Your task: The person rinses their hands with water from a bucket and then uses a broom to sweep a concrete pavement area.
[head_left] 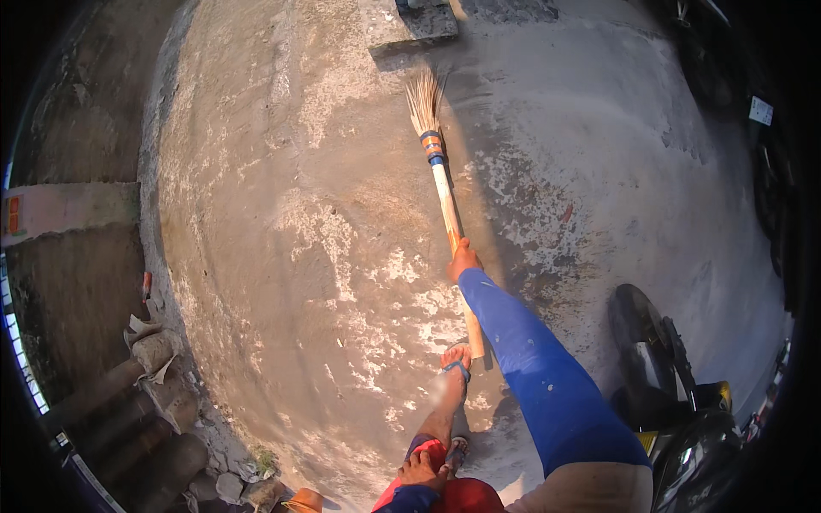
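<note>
My right hand [464,259] is closed round the pale wooden handle of a stick broom [447,201], gripping it partway along. The broom's straw bristles [424,104], bound with orange and blue bands, point away from me and touch the ground just short of a concrete block [415,38]. The handle's near end lies close to my sandalled foot [456,359]. Low in the view, my left hand [421,470] rests on the red shorts [457,496] over my leg, with its fingers spread and nothing in it.
A worn concrete floor [342,188] with pale flaking patches spreads around me. Along the left wall [73,274] lie rubble, logs and torn sacks [167,385]. Dark motorbike parts [641,342] stand at the lower right, with more dark vehicles along the right rim.
</note>
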`<action>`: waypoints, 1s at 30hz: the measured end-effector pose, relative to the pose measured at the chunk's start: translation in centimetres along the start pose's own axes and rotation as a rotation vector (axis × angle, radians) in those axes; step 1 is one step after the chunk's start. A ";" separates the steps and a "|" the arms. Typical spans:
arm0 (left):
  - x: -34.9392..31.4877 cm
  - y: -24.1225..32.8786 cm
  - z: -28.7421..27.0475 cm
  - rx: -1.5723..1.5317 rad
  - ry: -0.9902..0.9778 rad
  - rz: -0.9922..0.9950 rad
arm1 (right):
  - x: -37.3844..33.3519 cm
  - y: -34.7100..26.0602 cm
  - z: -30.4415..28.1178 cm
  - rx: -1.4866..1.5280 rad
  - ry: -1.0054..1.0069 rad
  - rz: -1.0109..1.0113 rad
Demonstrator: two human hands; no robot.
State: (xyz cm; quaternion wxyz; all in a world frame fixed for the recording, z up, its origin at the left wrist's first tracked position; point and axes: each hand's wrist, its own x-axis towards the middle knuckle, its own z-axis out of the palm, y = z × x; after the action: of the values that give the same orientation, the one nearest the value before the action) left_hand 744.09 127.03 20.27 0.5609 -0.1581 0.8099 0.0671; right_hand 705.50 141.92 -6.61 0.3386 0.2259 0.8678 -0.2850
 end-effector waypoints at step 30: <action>14.4 1.0 -2.6 -1.197 -0.110 0.371 | -20.4 -2.3 5.1 0.368 0.028 0.126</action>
State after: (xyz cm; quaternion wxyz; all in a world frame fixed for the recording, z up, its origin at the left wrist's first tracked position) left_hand 736.84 124.64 7.77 0.3951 -0.2978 0.6159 0.6131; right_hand 720.14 132.87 5.69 0.2968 0.3418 0.7897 -0.4141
